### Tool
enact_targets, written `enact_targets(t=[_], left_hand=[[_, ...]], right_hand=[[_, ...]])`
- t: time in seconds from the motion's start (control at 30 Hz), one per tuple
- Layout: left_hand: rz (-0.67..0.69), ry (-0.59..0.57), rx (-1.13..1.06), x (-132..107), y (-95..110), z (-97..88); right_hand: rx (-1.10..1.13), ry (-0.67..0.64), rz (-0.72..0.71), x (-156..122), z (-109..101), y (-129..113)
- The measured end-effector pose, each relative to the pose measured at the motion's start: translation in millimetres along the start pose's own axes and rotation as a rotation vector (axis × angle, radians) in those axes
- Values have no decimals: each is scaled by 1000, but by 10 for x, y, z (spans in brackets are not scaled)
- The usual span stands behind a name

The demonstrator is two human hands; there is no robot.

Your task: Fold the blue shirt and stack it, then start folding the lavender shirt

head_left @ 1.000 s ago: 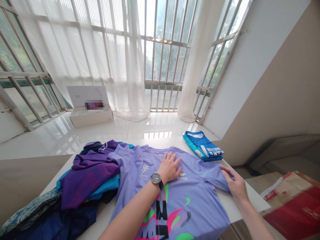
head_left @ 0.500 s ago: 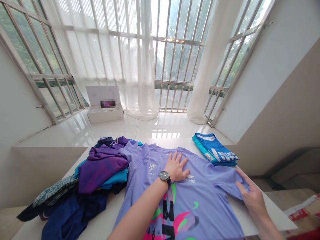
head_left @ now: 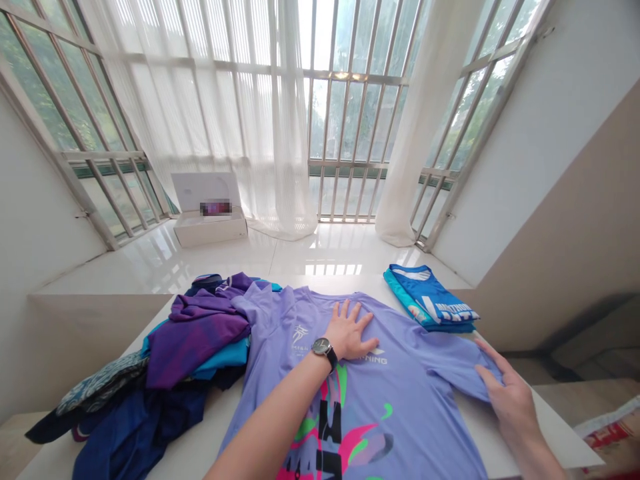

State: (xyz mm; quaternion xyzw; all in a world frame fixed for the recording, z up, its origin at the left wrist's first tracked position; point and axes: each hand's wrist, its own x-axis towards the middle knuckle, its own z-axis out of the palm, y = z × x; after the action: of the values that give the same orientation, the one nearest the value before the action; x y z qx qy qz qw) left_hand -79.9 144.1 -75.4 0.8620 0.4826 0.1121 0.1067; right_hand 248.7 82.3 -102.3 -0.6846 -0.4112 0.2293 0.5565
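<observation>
A lavender T-shirt (head_left: 415, 387) with a bright pink, green and black print lies spread face up in front of me. My left hand (head_left: 349, 331), with a black watch (head_left: 321, 346) on the wrist, presses flat on its chest, fingers spread. At the right, my right hand (head_left: 507, 383) grips the end of the shirt's sleeve (head_left: 465, 360) between thumb and fingers. The sleeve is stretched out to that side. The shirt's left sleeve (head_left: 255, 300) is bunched and lies against a clothes heap.
A heap of crumpled clothes (head_left: 197, 333), purple, navy and teal, covers the left of the white table (head_left: 560, 427). Folded blue and teal shirts (head_left: 430, 297) are stacked at the back right. An open white box (head_left: 210, 227) stands on the window ledge (head_left: 285, 257) beyond.
My right hand has moved slightly right and down with the sleeve end. The left hand stays flat on the chest; the view has shifted slightly.
</observation>
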Motion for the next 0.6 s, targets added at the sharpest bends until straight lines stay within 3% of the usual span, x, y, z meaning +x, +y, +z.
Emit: enact_targets(t=[0.13,0.27,0.37,0.43,0.5,0.6], left_hand=[[-16,-4,-1,121,-60,14],[-69,-15,-4,308,-123,11],[-104,-58,-36,418,-132,1],[-125,11,-110,451,-120,4],[-162,151,-197,458,-106,13],[-227,271,-275,456,-115,21]], right_hand=[[-12,31,-20,-57,76,-213],[-172,56,-215,-86,259,-643],[-303,42,-465,-67,531,-926],[-349,-7,-510,-72,792,-1042],[-329,-137,-525,-121,1070,-1105],[-242,-570,-585,-263,1322,-1134]])
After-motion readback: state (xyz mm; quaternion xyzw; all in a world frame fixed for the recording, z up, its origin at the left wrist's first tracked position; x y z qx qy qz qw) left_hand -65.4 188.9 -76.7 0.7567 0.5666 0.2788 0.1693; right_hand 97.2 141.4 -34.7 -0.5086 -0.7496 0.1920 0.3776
